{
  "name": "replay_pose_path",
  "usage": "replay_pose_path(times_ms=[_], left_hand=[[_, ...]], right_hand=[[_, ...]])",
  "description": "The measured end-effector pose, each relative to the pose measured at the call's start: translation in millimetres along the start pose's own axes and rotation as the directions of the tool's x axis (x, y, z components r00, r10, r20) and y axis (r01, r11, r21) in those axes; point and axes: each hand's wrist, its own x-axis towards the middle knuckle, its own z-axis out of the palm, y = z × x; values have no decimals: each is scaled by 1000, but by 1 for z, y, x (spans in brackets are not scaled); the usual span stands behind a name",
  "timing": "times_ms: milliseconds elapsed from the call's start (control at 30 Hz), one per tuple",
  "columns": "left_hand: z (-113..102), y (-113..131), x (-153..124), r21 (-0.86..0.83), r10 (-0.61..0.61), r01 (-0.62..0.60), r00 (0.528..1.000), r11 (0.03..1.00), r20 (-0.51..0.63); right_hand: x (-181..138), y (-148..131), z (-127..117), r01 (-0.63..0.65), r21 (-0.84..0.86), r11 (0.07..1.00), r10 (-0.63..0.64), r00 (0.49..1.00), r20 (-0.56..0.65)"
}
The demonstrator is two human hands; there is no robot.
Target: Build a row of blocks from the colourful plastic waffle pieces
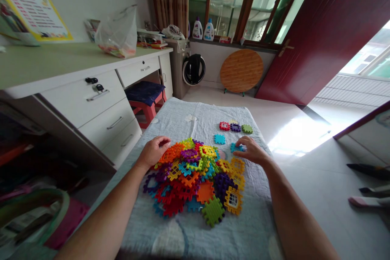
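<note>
A heap of colourful interlocking plastic tiles (196, 178) lies on a light blue blanket (195, 231). My left hand (154, 151) rests with curled fingers on the heap's left edge, on an orange tile (170, 154). Fingers bent, my right hand (251, 150) pinches a blue tile (235, 147) on the blanket beyond the heap. Further off lie a loose blue tile (219, 139) and a row of a red tile (224, 126), a purple tile (235, 127) and a green tile (247, 128).
A white desk with drawers (91, 101) stands to the left, keys in one drawer, a plastic bag (117, 34) on top. A red stool (146, 97) sits under it. A washing machine (189, 67), a round wooden tabletop (241, 70) and a dark red door (319, 36) are beyond.
</note>
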Motion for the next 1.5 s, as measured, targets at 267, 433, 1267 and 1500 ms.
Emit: replay_pose_path(times_ms=[267,433,1267,1500], left_hand=[[0,0,0,3,21,-21,1000,1000,-4],[-1,1,-1,-1,28,-28,1000,1000,-7],[-1,1,-1,-14,48,-48,999,999,3],[-3,2,0,13,53,-53,998,999,20]], right_hand=[[3,-3,3,-83,-73,994,88,995,55],[27,-24,0,24,-55,998,-24,1000,5],[103,-54,17,39,-335,941,39,974,223],[151,-53,11,-52,-285,957,66,997,37]])
